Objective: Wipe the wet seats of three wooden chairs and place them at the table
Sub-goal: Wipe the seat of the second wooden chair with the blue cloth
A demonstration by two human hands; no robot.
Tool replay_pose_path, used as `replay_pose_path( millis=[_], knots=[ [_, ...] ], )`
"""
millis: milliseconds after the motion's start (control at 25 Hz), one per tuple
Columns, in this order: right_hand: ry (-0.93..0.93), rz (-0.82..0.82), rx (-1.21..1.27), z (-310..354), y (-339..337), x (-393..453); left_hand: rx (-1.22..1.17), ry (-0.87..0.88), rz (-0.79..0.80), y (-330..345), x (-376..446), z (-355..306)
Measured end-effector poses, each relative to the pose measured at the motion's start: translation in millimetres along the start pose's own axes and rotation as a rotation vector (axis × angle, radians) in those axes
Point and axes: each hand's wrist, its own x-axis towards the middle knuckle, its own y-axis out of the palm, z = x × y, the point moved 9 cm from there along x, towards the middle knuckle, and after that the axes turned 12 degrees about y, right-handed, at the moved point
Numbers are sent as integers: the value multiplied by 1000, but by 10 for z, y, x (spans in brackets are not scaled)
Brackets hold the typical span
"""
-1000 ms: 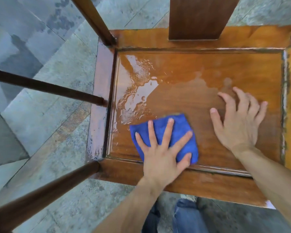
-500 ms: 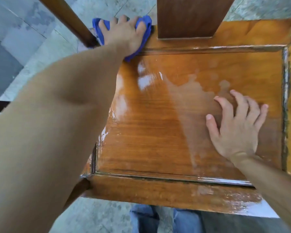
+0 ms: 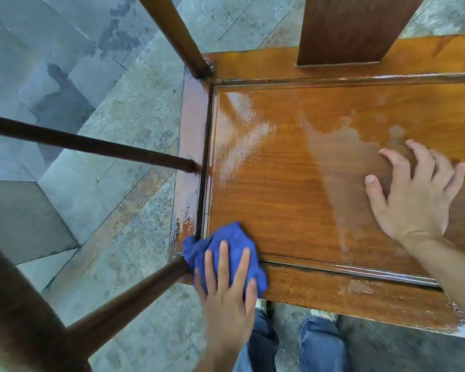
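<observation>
Left hand (image 3: 227, 296) presses cloth (image 3: 226, 251) flat-fingered at seat (image 3: 293, 189) corner, 7 o'clock. Right hand (image 3: 414, 194), fingers spread, holding nothing, braces seat at 3 o'clock. Wet sheen (image 3: 242, 135) at 11 o'clock: likely needs overlapping, firm strokes there.

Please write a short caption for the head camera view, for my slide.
Left hand presses a blue cloth on the wet chair seat corner; right hand rests on the seat.

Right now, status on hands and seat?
Left hand presses blue cloth at seat's near-left corner. Right hand braced on seat. Wet streaks remain far-left. Nothing blocking.
</observation>
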Motion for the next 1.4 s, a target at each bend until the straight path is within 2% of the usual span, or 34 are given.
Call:
replay_pose_path(
  millis=[120, 240, 360, 520, 640, 760, 880, 1000, 1160, 1240, 1400],
  knots=[
    [-1, -15, 2, 22, 0, 5, 37, -51, 59, 90, 2, 77],
    [-14, -14, -7, 30, 8, 17, 53, 135, 42, -18, 582, -211],
    [-15, -12, -10, 11, 9, 3, 91, 322, -31, -247, 1434, -679],
    [-17, -39, 20, 8, -9, 33, 86, 320, -128, -522, 3067, -1121],
    [-40, -104, 53, 16, -45, 31, 132, 418, -98, -540, 3621, -1427],
    [-30, -149, 110, -69, -74, 36, 151, 586, -76, -471, 3383, -1493],
    [-3, -173, 233, -69, -138, 36, 101, 707, -107, -375, 2504, -1358],
    [19, -129, 278, -167, -200, -13, 78, 616, -78, -137, 1190, -998],
    [48, -63, 11, -646, -190, -286, 87, 281, -23, 28, 153, -369],
    [19, -52, -30, -795, -149, -421, 126, 296, 38, 119, -60, -390],
    [36, -62, 37, -862, -147, -414, 216, 543, 53, 207, 135, -946]
  ],
)
